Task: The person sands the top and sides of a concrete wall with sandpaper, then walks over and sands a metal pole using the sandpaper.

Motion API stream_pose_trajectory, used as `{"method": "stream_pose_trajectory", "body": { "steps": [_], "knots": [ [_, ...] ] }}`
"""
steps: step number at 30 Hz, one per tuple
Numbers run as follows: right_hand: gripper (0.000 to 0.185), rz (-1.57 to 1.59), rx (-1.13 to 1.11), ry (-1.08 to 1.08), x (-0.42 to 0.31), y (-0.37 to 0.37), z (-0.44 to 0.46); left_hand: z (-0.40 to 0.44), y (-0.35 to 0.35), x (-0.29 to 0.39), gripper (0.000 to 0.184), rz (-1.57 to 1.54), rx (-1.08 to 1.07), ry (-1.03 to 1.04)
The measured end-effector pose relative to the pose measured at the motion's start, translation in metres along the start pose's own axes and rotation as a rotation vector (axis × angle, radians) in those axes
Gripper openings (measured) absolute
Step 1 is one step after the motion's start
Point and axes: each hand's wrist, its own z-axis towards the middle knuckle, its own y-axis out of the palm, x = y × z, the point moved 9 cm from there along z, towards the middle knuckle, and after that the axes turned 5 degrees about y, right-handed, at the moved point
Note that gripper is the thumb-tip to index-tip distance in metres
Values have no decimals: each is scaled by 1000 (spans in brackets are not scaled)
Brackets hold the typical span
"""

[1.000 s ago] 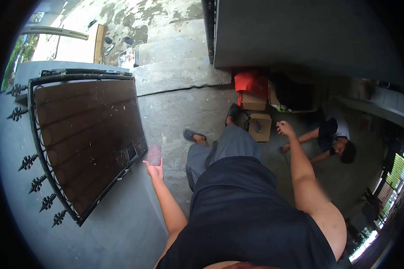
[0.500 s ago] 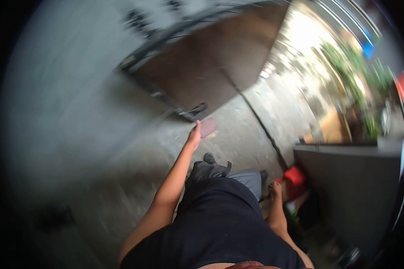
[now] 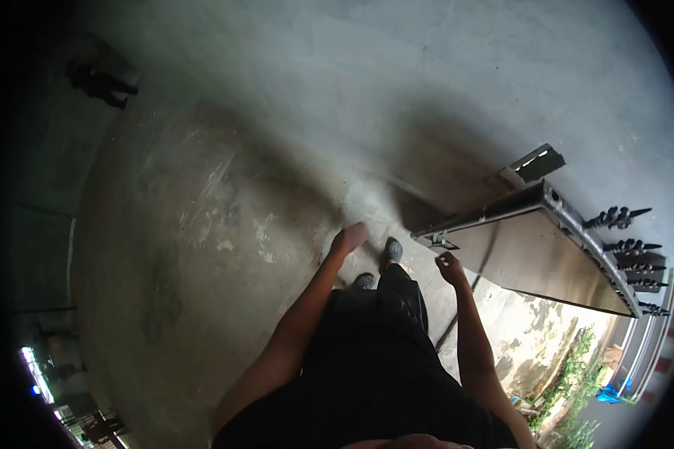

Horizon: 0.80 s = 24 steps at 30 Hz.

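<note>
My left hand (image 3: 343, 244) is in front of my legs, above the concrete floor, its fingers closed on a flat pinkish-brown piece (image 3: 359, 233) whose material I cannot make out. My right hand (image 3: 451, 271) is curled, with a small pale spot at its fingertips; what it holds, if anything, is unclear. It is close to the lower corner of a metal gate (image 3: 547, 251) with a dark frame and a small latch (image 3: 442, 243). Whether the hand touches the gate cannot be seen.
Dark spikes (image 3: 633, 247) line one edge of the gate. A grey plate-like piece (image 3: 535, 163) projects beside its frame. Green plants (image 3: 577, 382) and a blue item (image 3: 610, 394) are outside at lower right. A dark object (image 3: 101, 84) is at far left.
My view has swung left, so the gate now appears on my right. The red object and dark panel near my right hand are out of view. My left hand keeps the pinkish piece.
</note>
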Motion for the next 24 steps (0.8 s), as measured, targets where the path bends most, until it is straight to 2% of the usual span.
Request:
{"method": "stream_pose_trajectory", "body": {
  "steps": [2, 3, 4, 5, 6, 7, 9, 10, 11, 13, 14, 15, 17, 20, 24],
  "knots": [
    [26, -90, -22, -87, -33, 1, 42, 4, -50, -37, 54, -126, 51, -17],
    [27, -132, 30, -98, -85, -21, 48, 10, -86, -63, 51, -192, 92, -31],
    [31, -302, 89, -206, -119, -28, 59, 19, -131, -103, 48, -247, 134, -59],
    [35, -403, 162, -301, -144, -34, 72, -22, -132, -67, 41, -260, 291, -44],
    [38, -469, 126, -202, -150, -33, 89, -47, -145, -61, 48, -273, 388, -120],
    [41, -544, 121, -177, -168, -39, 100, -54, -175, -82, 61, -260, 527, -128],
    [56, -682, 99, -77, -165, -40, 129, -70, -197, -96, 70, -267, 569, -94],
    [61, -681, 75, -1, -152, -40, 142, -69, -202, -115, 70, -335, 443, -83],
    [60, -713, 201, 18, -125, -34, 156, -49, -198, -117, 71, -405, 315, -68],
    [59, -676, 147, 227, -96, -46, 175, -61, -176, -106, 70, -246, 470, -359],
    [59, -659, 148, 252, -91, -49, 181, -65, -164, -89, 71, -215, 655, -407],
    [59, -597, 159, 341, -83, -50, 177, -58, -153, -77, 71, -184, 653, -415],
    [59, -528, 192, 438, -77, -55, 174, -35, -137, -48, 75, -145, 728, -302],
    [61, -569, 247, 537, -68, -60, 177, 20, -87, 2, 72, -229, 561, -187],
    [57, -497, 168, 561, -57, -44, 170, 84, -70, 51, 70, -268, 370, -38]
  ]
}}
